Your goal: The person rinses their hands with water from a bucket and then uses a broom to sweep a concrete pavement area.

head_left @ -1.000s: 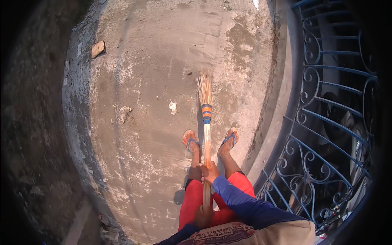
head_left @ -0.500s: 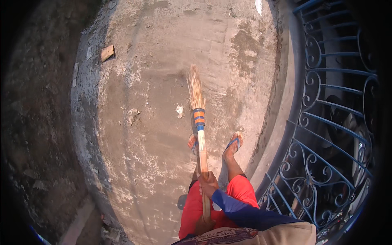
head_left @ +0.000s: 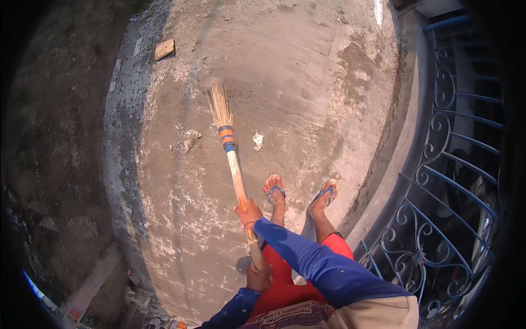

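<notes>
A long stick broom (head_left: 237, 175) with a pale wooden handle and blue and orange bands slants up and left ahead of me. Its straw bristles (head_left: 220, 104) point away from me over the dusty ground. My right hand (head_left: 249, 214) is closed around the middle of the handle, with that arm reaching across my body. Below it, my left hand (head_left: 259, 276) grips the butt end of the handle. A crumpled whitish scrap (head_left: 258, 140) lies right of the bands, and a lump of debris (head_left: 190, 140) lies to their left.
A tan brick-like piece (head_left: 164, 50) rests at the far left. Along the right runs a low concrete kerb (head_left: 408, 145) with a blue wrought-iron fence (head_left: 433, 170). My feet in blue flip-flops (head_left: 323, 194) stand just right of the broom. Dark, rough ground (head_left: 60, 164) borders the left side.
The broom has swung left, its bristles going from right of the lump to above and between it and the scrap. Both hands have moved left with it, and the left hand shows more fully.
</notes>
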{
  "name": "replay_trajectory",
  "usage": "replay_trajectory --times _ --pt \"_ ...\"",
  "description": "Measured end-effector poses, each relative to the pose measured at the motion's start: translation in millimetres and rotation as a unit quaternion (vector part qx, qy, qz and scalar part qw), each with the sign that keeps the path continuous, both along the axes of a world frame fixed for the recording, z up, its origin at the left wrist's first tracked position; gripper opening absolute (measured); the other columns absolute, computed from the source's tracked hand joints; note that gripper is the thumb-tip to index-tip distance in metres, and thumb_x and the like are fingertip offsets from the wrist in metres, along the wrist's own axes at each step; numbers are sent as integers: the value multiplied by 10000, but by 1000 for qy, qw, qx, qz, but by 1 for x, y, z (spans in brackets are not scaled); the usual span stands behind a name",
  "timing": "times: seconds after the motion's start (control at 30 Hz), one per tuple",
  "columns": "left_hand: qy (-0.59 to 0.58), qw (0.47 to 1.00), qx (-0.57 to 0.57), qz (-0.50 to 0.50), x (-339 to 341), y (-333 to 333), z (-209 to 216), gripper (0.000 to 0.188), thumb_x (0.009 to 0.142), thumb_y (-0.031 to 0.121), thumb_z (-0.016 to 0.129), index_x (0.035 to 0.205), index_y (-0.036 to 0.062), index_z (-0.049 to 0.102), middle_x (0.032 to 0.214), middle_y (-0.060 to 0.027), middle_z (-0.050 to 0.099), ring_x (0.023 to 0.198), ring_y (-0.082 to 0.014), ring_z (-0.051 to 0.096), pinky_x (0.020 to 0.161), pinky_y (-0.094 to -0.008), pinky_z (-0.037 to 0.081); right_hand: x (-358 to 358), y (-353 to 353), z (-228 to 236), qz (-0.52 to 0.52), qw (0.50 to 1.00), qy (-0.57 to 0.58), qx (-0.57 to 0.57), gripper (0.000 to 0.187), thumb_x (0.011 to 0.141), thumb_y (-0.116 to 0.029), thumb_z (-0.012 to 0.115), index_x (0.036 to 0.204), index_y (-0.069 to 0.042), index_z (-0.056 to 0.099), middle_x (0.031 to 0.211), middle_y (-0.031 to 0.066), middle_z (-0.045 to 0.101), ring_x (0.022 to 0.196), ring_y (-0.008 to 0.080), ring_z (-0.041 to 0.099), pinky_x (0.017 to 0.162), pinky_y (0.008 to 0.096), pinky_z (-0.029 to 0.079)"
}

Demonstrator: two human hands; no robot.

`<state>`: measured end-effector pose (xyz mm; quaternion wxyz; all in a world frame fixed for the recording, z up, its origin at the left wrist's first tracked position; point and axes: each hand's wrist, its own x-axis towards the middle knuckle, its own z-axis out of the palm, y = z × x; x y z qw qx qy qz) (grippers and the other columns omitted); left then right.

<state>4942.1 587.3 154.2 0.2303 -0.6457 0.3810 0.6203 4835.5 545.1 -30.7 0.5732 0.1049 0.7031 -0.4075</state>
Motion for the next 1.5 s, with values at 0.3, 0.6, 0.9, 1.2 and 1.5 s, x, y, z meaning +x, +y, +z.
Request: replay_trajectory --times 0.3,0.6,0.9,1.2,1.5 --pt "67 986 88 -125 -7 7 -69 222 769 122 648 908 38 497 625 -43 520 459 -131 515 410 -287 436 -58 90 -41 -90 982 26 161 443 854 -285 557 1056 82 412 773 174 620 492 252 617 389 299 489" --pt "85 983 -52 152 -37 -70 -66 217 782 118 640 924 30 502 582 -27 507 418 -107 491 361 -262 408 -66 -131 -7 122 991 -30 -48 446 852 -303 576 1079 53 434 802 213 618 516 255 628 504 367 509" --pt "137 980 118 -80 -45 -44 -79 278 766 143 668 935 39 473 607 -28 508 411 -100 479 355 -261 383 -112 56 -24 -174 975 72 114 307 876 -251 562 948 22 441 641 112 537 427 196 537 399 331 476" --pt "95 990 5 108 -69 -109 -129 243 773 154 659 894 55 473 587 -25 480 398 -108 472 337 -274 392 -120 -143 -77 131 990 44 27 503 847 -286 570 1112 107 401 830 281 617 572 312 655 552 390 544" --pt "140 990 30 -18 -108 -69 -9 256 774 133 682 914 50 485 596 -23 501 420 -116 504 371 -280 433 -162 -29 65 -77 992 101 22 382 851 -293 601 1014 23 463 707 149 580 473 241 581 449 361 479"
